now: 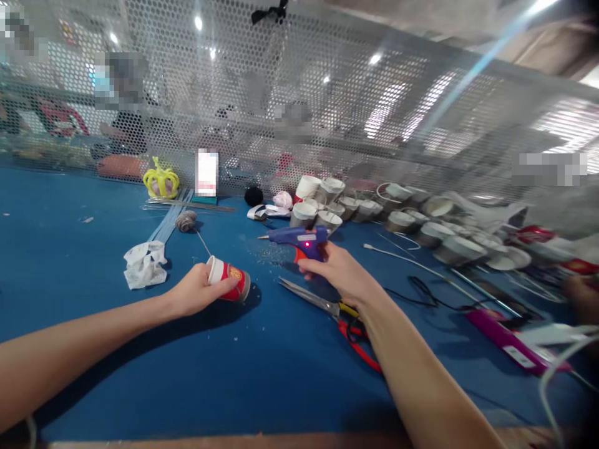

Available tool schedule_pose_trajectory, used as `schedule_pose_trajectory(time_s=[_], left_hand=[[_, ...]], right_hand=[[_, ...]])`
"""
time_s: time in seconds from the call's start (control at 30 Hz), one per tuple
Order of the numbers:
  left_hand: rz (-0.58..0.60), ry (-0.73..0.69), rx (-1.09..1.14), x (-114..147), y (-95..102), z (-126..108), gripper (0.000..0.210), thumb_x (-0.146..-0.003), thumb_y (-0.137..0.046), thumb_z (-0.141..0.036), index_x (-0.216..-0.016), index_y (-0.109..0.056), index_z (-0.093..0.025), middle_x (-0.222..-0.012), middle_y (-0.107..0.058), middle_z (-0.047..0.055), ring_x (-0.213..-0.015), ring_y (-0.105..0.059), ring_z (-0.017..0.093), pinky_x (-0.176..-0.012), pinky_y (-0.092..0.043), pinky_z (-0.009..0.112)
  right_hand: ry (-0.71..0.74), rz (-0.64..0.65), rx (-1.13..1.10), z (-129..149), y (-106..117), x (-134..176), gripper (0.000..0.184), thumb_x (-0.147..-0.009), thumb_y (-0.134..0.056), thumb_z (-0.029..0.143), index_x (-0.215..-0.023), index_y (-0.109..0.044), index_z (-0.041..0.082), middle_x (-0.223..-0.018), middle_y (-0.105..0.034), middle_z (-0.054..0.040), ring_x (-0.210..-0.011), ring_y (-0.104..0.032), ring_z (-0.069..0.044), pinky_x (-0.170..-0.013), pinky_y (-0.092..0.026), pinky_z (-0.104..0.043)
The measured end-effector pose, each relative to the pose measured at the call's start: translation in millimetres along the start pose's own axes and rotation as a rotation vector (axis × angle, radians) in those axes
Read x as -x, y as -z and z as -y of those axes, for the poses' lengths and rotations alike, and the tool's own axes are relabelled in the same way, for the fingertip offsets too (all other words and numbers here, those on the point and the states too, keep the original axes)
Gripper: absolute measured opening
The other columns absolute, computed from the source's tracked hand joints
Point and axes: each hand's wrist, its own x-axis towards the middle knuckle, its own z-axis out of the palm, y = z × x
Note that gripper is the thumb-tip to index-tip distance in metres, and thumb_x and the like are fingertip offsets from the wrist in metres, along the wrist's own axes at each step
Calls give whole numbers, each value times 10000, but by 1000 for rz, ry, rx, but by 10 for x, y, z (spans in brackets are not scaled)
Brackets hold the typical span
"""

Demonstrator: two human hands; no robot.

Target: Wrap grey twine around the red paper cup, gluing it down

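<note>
Tilted on its side, a red and white paper cup is gripped by my left hand, its base end wrapped in grey yarn. A strand runs from it back to a small grey yarn ball. My right hand is closed around a blue hot glue gun; its nozzle points left and a red light glows on its side. Scissors with red and yellow handles lie partly under my right forearm. Some air separates the nozzle from the cup.
Several cups wrapped in yarn stand along the back right. A purple power strip with cables lies at the right. Crumpled white plastic, a yellow crown-shaped piece and a phone are at the left. A perforated metal screen rises behind.
</note>
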Motion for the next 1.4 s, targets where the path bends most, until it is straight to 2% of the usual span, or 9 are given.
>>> schedule_pose_trajectory(time_s=[0.07, 0.13, 0.27, 0.33, 0.43, 0.6, 0.8, 1.07, 1.4], left_hand=[[5, -3, -14, -3, 16, -4, 353, -760, -463, -423, -722, -605, -102, -633, -574, 17, -582, -505, 124, -558, -402, 212], [-1, -6, -32, -2, 30, -23, 346, -757, -464, -420, -682, -589, -106, -598, -539, 1, -552, -474, 108, -525, -381, 199], [-7, 17, -72, -5, 42, -78, 356, -748, -462, -419, -577, -541, -117, -528, -471, -24, -487, -406, 84, -458, -334, 182], [-9, 17, -69, -10, 42, -92, 352, -746, -462, -415, -569, -537, -120, -527, -473, -26, -480, -397, 81, -452, -330, 180], [-10, 13, -62, -18, 43, -89, 338, -742, -469, -408, -589, -558, -120, -552, -511, -20, -495, -424, 87, -465, -344, 181], [0, 41, -33, -25, 44, -79, 349, -747, -466, -413, -707, -628, -106, -624, -598, 12, -545, -503, 115, -504, -384, 193], [-23, 77, -40, -33, 44, -92, 368, -737, -479, -427, -688, -637, -97, -612, -621, 21, -535, -530, 121, -483, -387, 190], [22, 80, 58, -40, 42, -74, 365, -752, -478, -400, -781, -653, -81, -775, -679, 88, -694, -606, 179, -650, -460, 255], [4, 109, 148, -52, 39, -32, 368, -749, -494, -410, -856, -646, -92, -776, -681, 79, -688, -609, 169, -648, -471, 250]], right_hand=[[10, 102, -139, 64, 18, 112, 178, -740, -519, 299, -817, -517, 138, -660, -598, -37, -515, -550, -106, -518, -468, -228], [34, 188, -213, 110, -9, 205, 195, -730, -535, 325, -750, -525, 132, -633, -589, -37, -483, -532, -98, -501, -465, -231], [54, 269, -227, 180, -101, 341, 236, -722, -540, 331, -843, -538, 128, -613, -585, -21, -477, -521, -97, -460, -460, -220], [27, 264, -179, 206, -121, 389, 234, -727, -525, 337, -832, -540, 129, -541, -560, -1, -440, -500, -94, -421, -437, -210], [8, 240, -91, 216, -119, 442, 215, -730, -512, 359, -688, -526, 149, -459, -514, 22, -388, -466, -87, -395, -411, -205], [103, 143, 23, 185, -143, 511, 276, -719, -521, 386, -542, -459, 183, -398, -455, 46, -354, -427, -85, -375, -370, -206], [226, 39, 106, 220, -176, 544, 215, -722, -512, 325, -561, -471, 188, -442, -430, 50, -404, -364, -81, -385, -340, -200], [243, 75, 171, 234, -169, 567, 199, -732, -509, 300, -570, -475, 189, -498, -484, 42, -443, -391, -87, -428, -349, -199], [286, 105, 210, 217, -174, 572, 164, -753, -497, 299, -623, -505, 200, -552, -554, 32, -499, -460, -109, -459, -374, -200]])
